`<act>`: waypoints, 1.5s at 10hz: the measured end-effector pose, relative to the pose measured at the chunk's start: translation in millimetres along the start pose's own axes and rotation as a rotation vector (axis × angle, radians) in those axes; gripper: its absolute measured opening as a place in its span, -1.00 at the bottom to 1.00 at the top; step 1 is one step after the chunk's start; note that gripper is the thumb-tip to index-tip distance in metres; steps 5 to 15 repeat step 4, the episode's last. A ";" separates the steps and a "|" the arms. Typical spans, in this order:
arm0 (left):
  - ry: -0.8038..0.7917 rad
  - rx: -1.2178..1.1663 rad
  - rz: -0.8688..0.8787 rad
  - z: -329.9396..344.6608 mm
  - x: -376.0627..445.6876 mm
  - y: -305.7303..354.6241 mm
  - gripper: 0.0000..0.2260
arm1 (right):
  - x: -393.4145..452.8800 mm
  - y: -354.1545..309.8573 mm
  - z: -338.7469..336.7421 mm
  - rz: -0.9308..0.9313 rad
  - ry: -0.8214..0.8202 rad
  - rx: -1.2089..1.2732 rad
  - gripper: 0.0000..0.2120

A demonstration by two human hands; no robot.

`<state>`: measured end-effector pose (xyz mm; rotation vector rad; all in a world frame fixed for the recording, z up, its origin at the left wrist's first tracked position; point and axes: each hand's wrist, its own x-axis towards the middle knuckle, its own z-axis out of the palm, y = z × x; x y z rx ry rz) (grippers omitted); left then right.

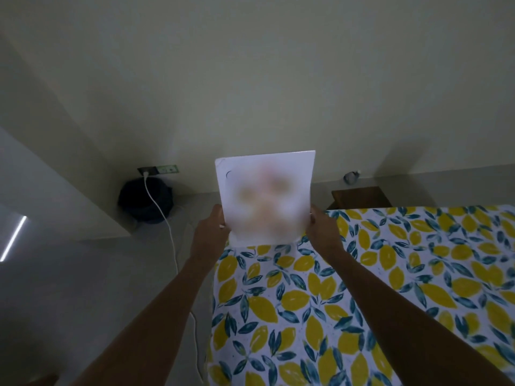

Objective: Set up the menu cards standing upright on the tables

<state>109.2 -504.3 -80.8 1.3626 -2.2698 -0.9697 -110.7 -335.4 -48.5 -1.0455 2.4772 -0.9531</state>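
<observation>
A white menu card (266, 195) with a blurred print stands upright at the far left corner of a table (404, 274) covered in a lemon-patterned cloth. My left hand (210, 232) grips the card's lower left edge. My right hand (324, 228) grips its lower right edge. The card's bottom edge meets the cloth between my hands. Whether the card is folded or has a back panel is hidden.
A dark bin (145, 201) sits on the floor by the wall to the left, with a white cable (170, 235) running from a wall socket (157, 169) across the floor along the table's left side. A wooden stool (362, 196) stands behind the table.
</observation>
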 end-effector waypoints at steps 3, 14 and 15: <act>-0.103 0.045 -0.100 -8.6 -14.4 26.7 -0.60 | 12.7 7.6 -12.3 0.264 -0.216 0.225 -0.74; -0.119 0.077 -0.122 -7.7 -25.6 29.1 -0.43 | 6.0 5.5 -30.3 0.282 -0.210 0.312 -0.73; -0.119 0.077 -0.122 -7.7 -25.6 29.1 -0.43 | 6.0 5.5 -30.3 0.282 -0.210 0.312 -0.73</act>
